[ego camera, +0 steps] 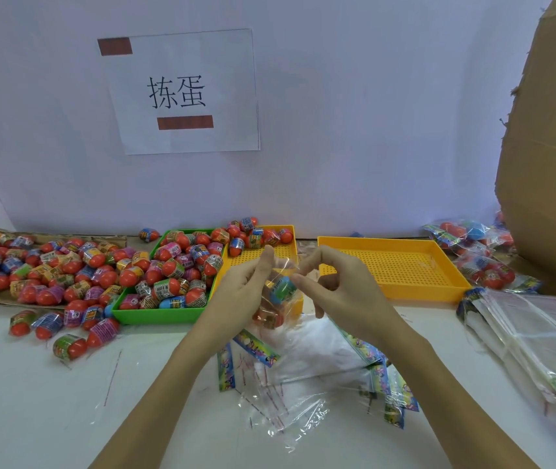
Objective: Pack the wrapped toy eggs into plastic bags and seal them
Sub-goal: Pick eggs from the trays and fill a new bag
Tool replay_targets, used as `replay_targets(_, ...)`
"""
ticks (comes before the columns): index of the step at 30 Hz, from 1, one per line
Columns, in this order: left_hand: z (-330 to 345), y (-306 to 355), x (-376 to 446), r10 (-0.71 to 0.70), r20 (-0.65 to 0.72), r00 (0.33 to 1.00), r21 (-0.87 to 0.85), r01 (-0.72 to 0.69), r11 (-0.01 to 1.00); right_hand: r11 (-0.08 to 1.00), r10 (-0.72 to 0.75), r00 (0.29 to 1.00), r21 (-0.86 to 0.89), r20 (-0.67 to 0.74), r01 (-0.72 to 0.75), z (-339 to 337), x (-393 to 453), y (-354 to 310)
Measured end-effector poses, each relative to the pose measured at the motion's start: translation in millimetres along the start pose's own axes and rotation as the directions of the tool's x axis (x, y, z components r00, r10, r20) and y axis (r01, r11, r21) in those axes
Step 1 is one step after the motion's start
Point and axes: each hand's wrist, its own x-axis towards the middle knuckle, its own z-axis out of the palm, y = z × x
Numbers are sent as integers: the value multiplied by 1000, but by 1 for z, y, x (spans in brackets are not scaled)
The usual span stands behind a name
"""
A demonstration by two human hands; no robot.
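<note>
A clear plastic bag (pixel 278 301) hangs above the table between both hands, with wrapped toy eggs inside: a blue-and-green one (pixel 282 290) on top and a red one (pixel 269 318) below. My left hand (pixel 246 289) pinches the bag's top edge on the left. On the right side of the opening, my right hand (pixel 332 282) pinches the top with thumb and forefinger. Many loose wrapped eggs fill the green tray (pixel 155 314) and lie in a pile (pixel 33 269) to the left of it.
Two yellow perforated trays (pixel 395 265) stand at the back, the left one (pixel 288 252) with a few eggs. Empty bags and coloured header cards (pixel 303 367) lie under my hands. A bag stack (pixel 533 330) and filled bags (pixel 472 245) sit right, beside a cardboard box (pixel 550 130).
</note>
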Motion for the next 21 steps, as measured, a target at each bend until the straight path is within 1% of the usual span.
replay_targets(2,-5,1,1,-80,93,992,-20,82,996,1000,-9,999,-15,-34,8,-1,0,2)
replay_targets(4,-12,3,0,-73,160,984,16,71,997,1000,-14,998,-24,-56,13,-1,1,3)
replay_targets(6,-16,3,-2,-39,194,980,2,39,999,1000,-4,998,-30,-68,2,-2,1,4)
replay_targets(8,-18,2,-2,-18,179,984,-29,24,999,1000,3,997,-22,-77,-5,-3,2,2)
replay_targets(12,-15,3,-5,19,122,992,-19,-17,1000,1000,-16,999,8,-47,16,-4,1,1)
replay_targets(16,-12,3,-5,58,126,990,-11,-57,998,999,-46,999,15,3,46,-3,1,2)
replay_targets(18,-11,2,-5,76,129,989,-34,-72,997,997,-81,997,-14,10,81,-1,1,3)
replay_targets(21,-7,0,-5,97,131,987,-34,-93,995,978,-164,986,-127,21,165,2,0,4)
